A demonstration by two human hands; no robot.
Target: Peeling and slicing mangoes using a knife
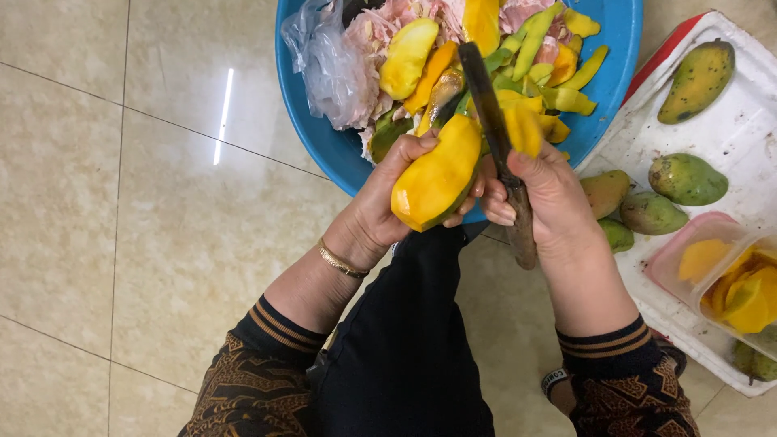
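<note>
Mango [437, 178], mostly peeled, bright yellow flesh exposed, a strip of green skin remaining along its lower right edge. Held above the near rim of a blue basin [324, 146], long axis running from lower left to upper right.

Left hand [388, 202]: clasped around the mango from the left and beneath, thumb on the upper end, fingertips showing under the right side. Gold bracelet [340, 260] at the wrist.

Right hand [550, 194]: clenched on the wooden handle of a knife [494, 129], just right of the fruit. Dark blade points away toward the far side, lying along the mango's upper right edge, at or touching it; exact contact cannot be told.

Basin contents: yellow and green mango peelings [534, 89], pinkish scraps, a crumpled clear plastic bag [324, 57].

Right of scene: white foam tray [728, 129] bearing unpeeled green mangoes [686, 178]; clear plastic container [728, 275] with cut yellow mango pieces, near right.

Surface: beige tiled floor [121, 202]. Dark trouser leg between the forearms.
</note>
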